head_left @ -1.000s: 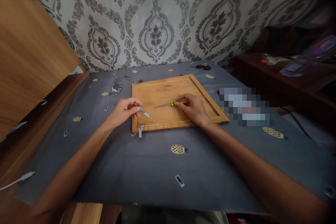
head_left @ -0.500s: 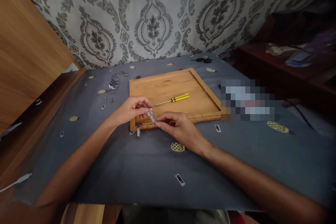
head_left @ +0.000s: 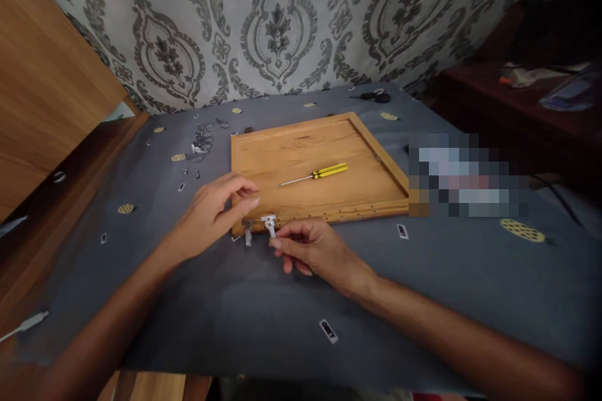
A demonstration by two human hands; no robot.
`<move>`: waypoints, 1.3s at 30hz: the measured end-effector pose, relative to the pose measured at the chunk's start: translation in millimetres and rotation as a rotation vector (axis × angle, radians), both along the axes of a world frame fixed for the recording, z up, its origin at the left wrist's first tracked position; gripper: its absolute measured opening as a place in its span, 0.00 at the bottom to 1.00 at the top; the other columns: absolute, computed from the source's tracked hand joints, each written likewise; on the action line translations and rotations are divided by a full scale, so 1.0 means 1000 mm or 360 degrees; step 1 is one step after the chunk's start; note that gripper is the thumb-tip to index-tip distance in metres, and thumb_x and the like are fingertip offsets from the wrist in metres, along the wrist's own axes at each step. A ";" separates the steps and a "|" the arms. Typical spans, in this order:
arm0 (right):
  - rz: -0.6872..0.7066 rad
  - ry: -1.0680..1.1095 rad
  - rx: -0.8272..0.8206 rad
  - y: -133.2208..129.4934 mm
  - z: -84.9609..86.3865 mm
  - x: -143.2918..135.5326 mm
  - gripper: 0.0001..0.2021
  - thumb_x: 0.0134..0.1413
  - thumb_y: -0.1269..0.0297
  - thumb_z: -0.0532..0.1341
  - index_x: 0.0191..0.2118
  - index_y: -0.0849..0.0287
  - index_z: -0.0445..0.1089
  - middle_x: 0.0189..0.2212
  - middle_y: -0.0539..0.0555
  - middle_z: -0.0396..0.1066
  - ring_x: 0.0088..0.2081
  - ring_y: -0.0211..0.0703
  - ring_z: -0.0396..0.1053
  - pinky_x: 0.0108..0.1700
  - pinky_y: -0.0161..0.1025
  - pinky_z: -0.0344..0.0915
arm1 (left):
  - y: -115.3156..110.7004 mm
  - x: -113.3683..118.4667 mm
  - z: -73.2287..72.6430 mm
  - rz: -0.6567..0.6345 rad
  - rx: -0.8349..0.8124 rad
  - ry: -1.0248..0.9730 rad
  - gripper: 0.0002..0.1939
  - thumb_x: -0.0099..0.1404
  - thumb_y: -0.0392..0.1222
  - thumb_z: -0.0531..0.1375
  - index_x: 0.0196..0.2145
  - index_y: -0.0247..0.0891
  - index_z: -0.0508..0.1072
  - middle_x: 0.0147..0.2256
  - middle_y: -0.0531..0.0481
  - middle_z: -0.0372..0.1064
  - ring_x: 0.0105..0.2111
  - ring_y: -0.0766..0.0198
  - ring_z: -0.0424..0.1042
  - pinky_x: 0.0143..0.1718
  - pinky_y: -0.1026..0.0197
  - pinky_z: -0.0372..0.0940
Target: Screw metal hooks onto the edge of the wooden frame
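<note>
My right hand pinches the lower arm of a metal cabinet hinge between thumb and fingers. The hinge's plate lies at the near edge of a framed wooden panel. A second hinge sits on that same edge, just to the left, with its arm jutting toward me. My left hand hovers above the panel's near left corner, thumb and fingers apart and holding nothing. On the panel lies a screwdriver with a yellow and black handle, its shaft pointing left.
Left of the panel are a pile of small metal parts and a few loose little pieces. A dark object lies at the back. Patterned grey cloth covers the table. A white cable is at far left.
My left hand has let go of the hinge and moved left. My right hand has lowered the hinge onto the panel's near edge. The view has shifted slightly.
</note>
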State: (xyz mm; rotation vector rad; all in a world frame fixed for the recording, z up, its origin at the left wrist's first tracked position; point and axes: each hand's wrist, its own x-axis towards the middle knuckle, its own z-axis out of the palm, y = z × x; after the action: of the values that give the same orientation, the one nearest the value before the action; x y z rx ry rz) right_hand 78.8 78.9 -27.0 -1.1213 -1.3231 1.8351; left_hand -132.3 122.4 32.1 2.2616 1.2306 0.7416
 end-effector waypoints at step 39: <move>0.0131 -0.0324 -0.0283 0.008 0.015 -0.011 0.13 0.65 0.67 0.57 0.27 0.60 0.67 0.08 0.40 0.57 0.10 0.27 0.48 0.14 0.25 0.45 | -0.029 0.001 -0.040 -0.0202 0.0296 0.0464 0.22 0.67 0.56 0.66 0.49 0.38 0.70 0.54 0.41 0.67 0.58 0.47 0.62 0.56 0.44 0.67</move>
State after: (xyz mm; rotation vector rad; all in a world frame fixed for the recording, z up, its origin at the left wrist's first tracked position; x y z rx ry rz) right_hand 68.0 87.0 -11.9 -1.3978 -1.3567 1.9717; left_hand -130.9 93.4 -7.6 2.6467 1.1700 0.5098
